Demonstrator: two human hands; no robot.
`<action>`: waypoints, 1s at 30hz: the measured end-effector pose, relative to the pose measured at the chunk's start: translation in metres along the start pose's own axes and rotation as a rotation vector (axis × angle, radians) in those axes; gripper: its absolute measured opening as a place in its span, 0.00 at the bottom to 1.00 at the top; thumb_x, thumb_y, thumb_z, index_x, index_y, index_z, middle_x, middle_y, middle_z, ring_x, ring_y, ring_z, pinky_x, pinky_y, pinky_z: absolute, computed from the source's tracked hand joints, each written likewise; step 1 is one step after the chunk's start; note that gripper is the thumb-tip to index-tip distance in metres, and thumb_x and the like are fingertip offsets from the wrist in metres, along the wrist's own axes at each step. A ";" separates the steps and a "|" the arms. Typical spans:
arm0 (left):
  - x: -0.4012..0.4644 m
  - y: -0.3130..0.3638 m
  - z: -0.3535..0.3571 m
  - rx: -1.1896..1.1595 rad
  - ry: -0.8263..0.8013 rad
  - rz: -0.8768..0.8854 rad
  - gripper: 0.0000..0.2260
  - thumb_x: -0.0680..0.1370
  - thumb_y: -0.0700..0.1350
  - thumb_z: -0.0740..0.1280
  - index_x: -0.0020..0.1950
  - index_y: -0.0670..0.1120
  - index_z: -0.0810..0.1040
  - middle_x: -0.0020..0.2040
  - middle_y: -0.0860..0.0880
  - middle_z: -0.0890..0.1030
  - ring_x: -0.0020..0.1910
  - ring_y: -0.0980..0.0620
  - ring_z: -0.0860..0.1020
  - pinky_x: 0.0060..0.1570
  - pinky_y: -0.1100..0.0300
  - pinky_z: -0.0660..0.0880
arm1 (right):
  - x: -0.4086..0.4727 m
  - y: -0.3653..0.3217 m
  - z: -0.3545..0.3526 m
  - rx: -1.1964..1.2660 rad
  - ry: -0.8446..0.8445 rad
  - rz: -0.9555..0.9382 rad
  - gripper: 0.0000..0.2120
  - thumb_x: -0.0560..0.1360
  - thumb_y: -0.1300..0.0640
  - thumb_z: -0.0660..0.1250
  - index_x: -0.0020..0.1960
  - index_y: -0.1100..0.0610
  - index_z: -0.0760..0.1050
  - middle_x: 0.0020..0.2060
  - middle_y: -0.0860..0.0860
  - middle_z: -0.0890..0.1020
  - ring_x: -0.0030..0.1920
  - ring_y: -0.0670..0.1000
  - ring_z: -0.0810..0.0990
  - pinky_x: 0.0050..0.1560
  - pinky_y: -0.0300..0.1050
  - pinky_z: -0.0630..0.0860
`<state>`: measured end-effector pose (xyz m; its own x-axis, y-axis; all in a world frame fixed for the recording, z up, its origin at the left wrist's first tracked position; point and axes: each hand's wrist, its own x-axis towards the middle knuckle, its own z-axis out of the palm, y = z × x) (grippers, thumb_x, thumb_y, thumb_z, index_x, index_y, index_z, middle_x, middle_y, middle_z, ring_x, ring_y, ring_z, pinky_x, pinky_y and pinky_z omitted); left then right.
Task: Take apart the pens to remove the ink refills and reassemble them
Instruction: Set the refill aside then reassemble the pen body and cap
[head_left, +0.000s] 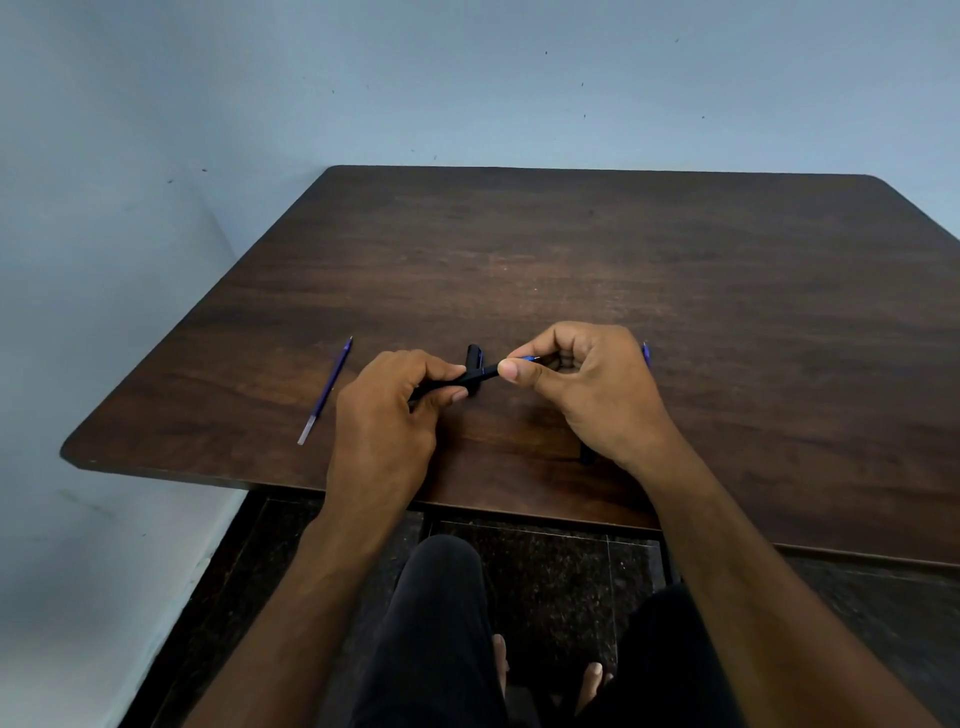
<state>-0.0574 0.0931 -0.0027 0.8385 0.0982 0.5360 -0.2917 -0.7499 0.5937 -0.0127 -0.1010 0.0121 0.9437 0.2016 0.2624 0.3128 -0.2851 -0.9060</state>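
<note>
Two bare hands are working over the near half of a dark wooden tabletop (675, 270), close to its front edge, with a black pen barrel (465, 383) held between them. The left hand (387, 415) is gripping the barrel's near end, fingers curled around it and thumb pressing along its upper side. The right hand (587, 384) is pinching a blue ink refill (524, 359) between thumb and forefinger, right at the barrel's open mouth, while its other fingers are folding loosely into the palm; whether the refill is seated inside the barrel cannot be told. Just behind the barrel, a short black pen piece (475, 354) (possibly a cap, with a touch of blue on it) is lying on the wood. A second blue refill (327, 389) is lying well apart toward the tabletop's left edge, angled with its tip pointing away from the person and its pale clear end toward the front edge. Another blue tip (645, 353) is peeking out from behind the right hand, the rest of it hidden. A dark object (587, 457) is partly showing beneath the right wrist, near the front edge, too hidden to identify. Below the tabletop, the person's dark-trousered knees (441, 623) and bare toes are resting over a dark speckled floor (561, 587), and a pale blue wall (467, 78) is rising behind.
</note>
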 end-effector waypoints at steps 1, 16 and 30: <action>0.000 0.000 0.000 -0.001 -0.002 -0.002 0.09 0.73 0.42 0.75 0.51 0.50 0.83 0.47 0.57 0.81 0.46 0.63 0.78 0.51 0.73 0.73 | 0.000 0.001 0.000 0.005 0.001 0.005 0.04 0.72 0.54 0.79 0.42 0.51 0.84 0.35 0.46 0.86 0.35 0.40 0.81 0.38 0.32 0.75; 0.003 0.000 0.004 -0.031 0.076 -0.143 0.07 0.80 0.41 0.67 0.56 0.50 0.80 0.49 0.58 0.79 0.48 0.64 0.75 0.49 0.79 0.67 | 0.020 -0.012 0.006 -0.228 0.110 0.127 0.04 0.72 0.53 0.79 0.41 0.52 0.85 0.31 0.42 0.81 0.29 0.33 0.77 0.29 0.26 0.68; 0.004 -0.002 0.005 -0.023 0.045 -0.180 0.07 0.80 0.42 0.66 0.57 0.48 0.80 0.51 0.54 0.81 0.51 0.57 0.78 0.52 0.61 0.75 | 0.052 -0.028 0.055 -0.642 -0.120 0.399 0.13 0.74 0.50 0.76 0.50 0.59 0.80 0.44 0.54 0.82 0.45 0.53 0.83 0.40 0.47 0.79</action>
<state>-0.0514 0.0916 -0.0045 0.8569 0.2585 0.4460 -0.1502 -0.7025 0.6957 0.0219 -0.0313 0.0331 0.9916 0.0586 -0.1153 -0.0137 -0.8391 -0.5439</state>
